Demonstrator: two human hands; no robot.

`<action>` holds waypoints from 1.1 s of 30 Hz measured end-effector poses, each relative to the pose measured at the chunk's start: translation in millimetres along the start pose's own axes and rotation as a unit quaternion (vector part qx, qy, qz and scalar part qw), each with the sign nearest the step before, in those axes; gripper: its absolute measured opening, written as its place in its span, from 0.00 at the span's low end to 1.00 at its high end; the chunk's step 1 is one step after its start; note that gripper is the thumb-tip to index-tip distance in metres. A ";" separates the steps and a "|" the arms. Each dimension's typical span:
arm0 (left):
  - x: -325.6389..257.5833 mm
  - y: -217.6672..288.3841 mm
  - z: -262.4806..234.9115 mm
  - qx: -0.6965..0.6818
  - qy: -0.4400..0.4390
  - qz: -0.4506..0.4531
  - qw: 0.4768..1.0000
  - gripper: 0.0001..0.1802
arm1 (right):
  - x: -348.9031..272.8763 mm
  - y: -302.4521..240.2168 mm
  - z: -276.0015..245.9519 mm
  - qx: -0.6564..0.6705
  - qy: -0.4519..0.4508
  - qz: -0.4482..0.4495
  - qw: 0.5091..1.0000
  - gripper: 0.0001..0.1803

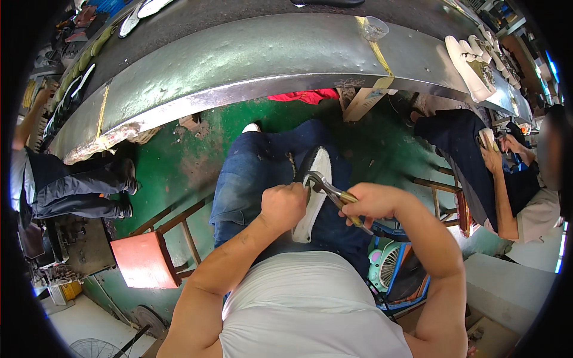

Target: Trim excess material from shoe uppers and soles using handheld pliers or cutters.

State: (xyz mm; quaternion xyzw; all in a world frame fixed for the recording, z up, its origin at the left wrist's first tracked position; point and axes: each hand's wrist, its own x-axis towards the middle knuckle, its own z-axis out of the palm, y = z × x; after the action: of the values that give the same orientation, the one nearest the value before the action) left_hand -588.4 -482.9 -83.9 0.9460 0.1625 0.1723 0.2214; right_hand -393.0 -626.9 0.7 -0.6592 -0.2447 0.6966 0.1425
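Observation:
A shoe (304, 228) lies across my lap with its whitish bottom turned up and a dark edge showing at its far end. My left hand (285, 207) is closed on the shoe's left side; its fingertips are partly hidden. In my right hand (371, 206) is a pair of lasting pliers (340, 196) with a curved steel head and brass-coloured handles. The pliers' head meets the shoe near its middle, close to my left fingers. What the jaws bite on is too small to tell. Blue jeans (236, 191) lie under the shoe.
A metal-edged workbench (239, 53) curves across the front, with a clear cup (375, 28) and pale shoes (471, 71) on it. One red-topped stool (143, 262) stands left, a mint-green fan (385, 265) right. Co-workers sit at the left (77, 185) and right (477, 167).

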 end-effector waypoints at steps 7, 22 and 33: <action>4.1 -3.2 -5.7 0.002 -0.069 -0.037 0.997 0.14 | 9.2 -22.0 -10.3 -0.261 0.029 0.012 0.965 0.17; 2.8 -59.1 39.8 -0.714 -0.149 -0.398 0.556 0.38 | 74.5 39.5 87.1 -0.081 0.291 -0.138 0.943 0.20; 18.8 -34.2 36.9 -0.605 -0.161 -0.440 0.644 0.33 | 68.6 89.2 56.0 0.430 -0.050 -0.104 0.896 0.16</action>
State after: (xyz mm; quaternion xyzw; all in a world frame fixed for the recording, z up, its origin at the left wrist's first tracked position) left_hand -564.9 -460.1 -126.5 0.4316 0.3811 -0.0401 0.8166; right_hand -443.5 -674.6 -104.1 -0.4693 0.0044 0.7469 0.4711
